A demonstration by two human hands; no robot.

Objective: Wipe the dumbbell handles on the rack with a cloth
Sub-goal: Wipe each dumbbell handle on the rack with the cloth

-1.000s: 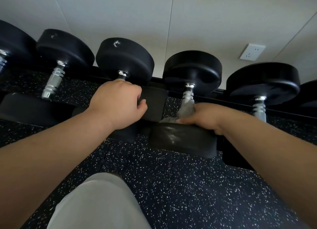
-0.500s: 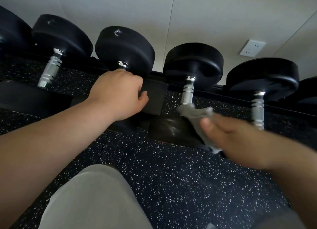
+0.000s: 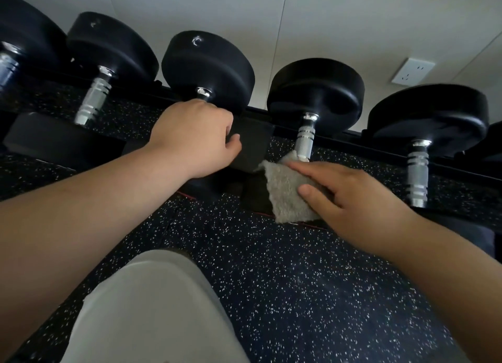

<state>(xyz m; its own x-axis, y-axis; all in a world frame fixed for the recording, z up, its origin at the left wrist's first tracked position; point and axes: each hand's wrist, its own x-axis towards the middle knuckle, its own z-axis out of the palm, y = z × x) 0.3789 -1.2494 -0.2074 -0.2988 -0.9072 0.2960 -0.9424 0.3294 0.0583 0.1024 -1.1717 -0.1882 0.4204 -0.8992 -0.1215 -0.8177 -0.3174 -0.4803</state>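
Holding dumbbells (image 3: 315,91): rack (image 3: 342,136) | left hand (image 3: 193,137): grips handle (image 3: 204,92) | right hand (image 3: 361,199): pinches cloth (image 3: 285,191)

We see a black rack (image 3: 251,142) over the speckled floor (image 3: 298,281), bearing a row of dumbbells (image 3: 315,91) that runs leftward from below the socket (image 3: 413,71).

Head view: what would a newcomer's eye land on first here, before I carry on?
The row of black dumbbells lined up across the top of the frame stands out first. At mid-frame the left hand grips a dumbbell handle. Just to its right, the right hand holds a grey cloth at the lower end of the next chrome handle.
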